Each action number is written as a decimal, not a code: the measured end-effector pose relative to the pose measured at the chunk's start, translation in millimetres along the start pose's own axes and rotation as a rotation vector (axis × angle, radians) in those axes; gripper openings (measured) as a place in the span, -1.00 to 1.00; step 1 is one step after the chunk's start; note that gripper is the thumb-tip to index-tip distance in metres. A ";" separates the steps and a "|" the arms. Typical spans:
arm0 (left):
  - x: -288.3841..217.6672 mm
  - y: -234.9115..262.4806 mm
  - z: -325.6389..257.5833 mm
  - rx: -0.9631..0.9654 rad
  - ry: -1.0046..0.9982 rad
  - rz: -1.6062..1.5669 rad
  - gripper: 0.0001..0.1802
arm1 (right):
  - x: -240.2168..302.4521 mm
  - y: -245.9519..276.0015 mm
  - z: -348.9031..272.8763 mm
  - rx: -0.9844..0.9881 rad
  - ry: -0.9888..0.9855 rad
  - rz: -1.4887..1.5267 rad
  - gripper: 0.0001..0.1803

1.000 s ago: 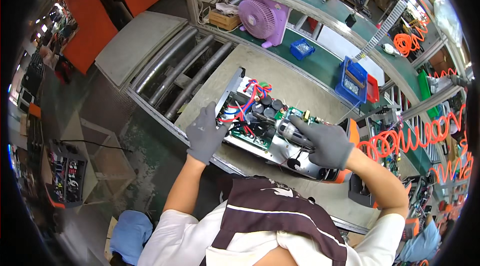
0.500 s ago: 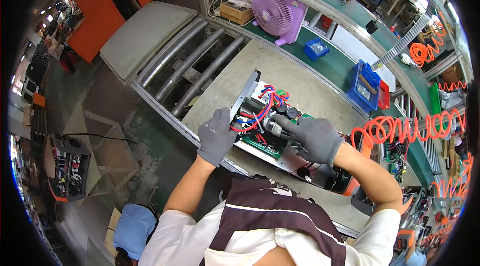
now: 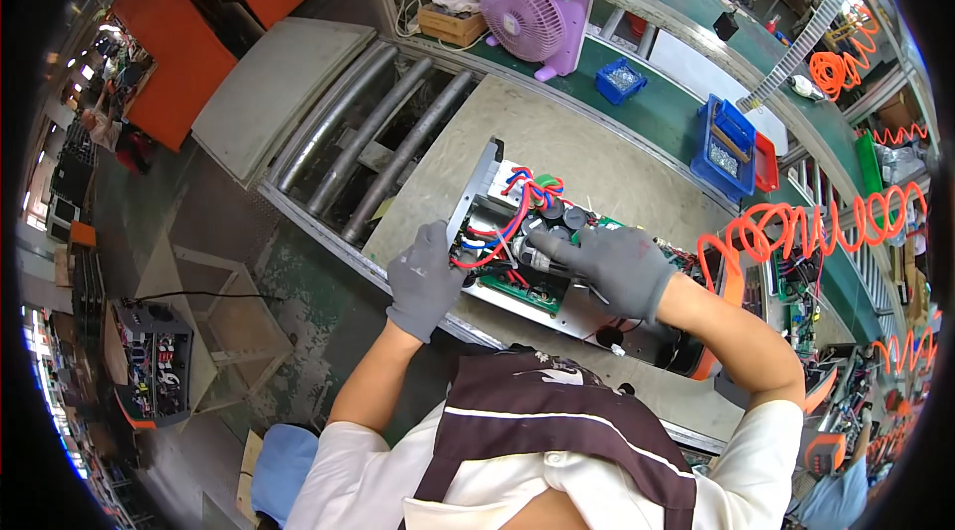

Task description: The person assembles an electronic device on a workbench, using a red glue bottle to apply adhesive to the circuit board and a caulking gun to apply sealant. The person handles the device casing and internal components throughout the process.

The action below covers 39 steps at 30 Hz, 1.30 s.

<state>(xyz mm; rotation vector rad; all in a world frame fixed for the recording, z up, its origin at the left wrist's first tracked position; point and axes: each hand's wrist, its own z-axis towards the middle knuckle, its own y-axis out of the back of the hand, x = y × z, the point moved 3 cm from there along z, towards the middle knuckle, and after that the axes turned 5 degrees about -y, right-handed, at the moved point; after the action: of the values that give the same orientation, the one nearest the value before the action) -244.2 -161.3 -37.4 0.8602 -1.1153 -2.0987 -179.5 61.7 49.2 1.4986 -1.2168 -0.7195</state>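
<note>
An opened electronic unit lies on the worktable, with a grey metal end panel (image 3: 476, 192), bundled red, blue and green wires (image 3: 542, 194), round black capacitors and a green circuit board (image 3: 527, 296). My left hand (image 3: 422, 281), in a grey glove, is closed round the near end of the panel, its fingertips partly hidden. Over the middle of the unit, my gloved right hand (image 3: 627, 271) reaches in, its forefinger stretched toward a cylindrical part beside the wires. The other fingers are curled, and what they hold, if anything, cannot be made out.
Metal rollers (image 3: 410, 152) lie left of the worktable (image 3: 428, 202). Beyond it are a purple fan (image 3: 527, 17), blue bins (image 3: 622, 80) of small metal parts and a red bin (image 3: 765, 172). An orange coiled hose (image 3: 786, 231) hangs on the right. Another opened unit (image 3: 154, 356) stands at left.
The view has shifted slightly, so the bench appears a little higher and further left. Both hands keep nearly the same places on the unit, and the right forefinger stays by the cylindrical part.
</note>
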 end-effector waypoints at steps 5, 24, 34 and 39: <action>-1.5 -0.8 0.3 -0.005 0.010 0.012 -0.60 | -6.4 -10.1 3.3 -0.055 0.009 0.010 -0.16; 5.3 1.8 -0.7 0.081 -0.024 -0.085 -0.47 | 10.2 -4.7 -19.2 0.062 -0.053 0.111 0.01; 5.0 8.6 2.9 0.198 -0.001 -0.181 -0.38 | 16.7 -16.6 -19.0 -0.013 -0.082 0.097 -0.04; 6.5 10.0 0.8 0.197 0.006 -0.208 -0.35 | 12.9 -8.8 -34.3 0.099 -0.161 0.336 -0.02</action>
<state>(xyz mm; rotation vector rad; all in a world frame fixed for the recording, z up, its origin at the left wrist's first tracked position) -246.7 -170.4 -30.1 1.1173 -1.2934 -2.1756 -142.0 60.9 52.7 1.2884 -1.5999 -0.5670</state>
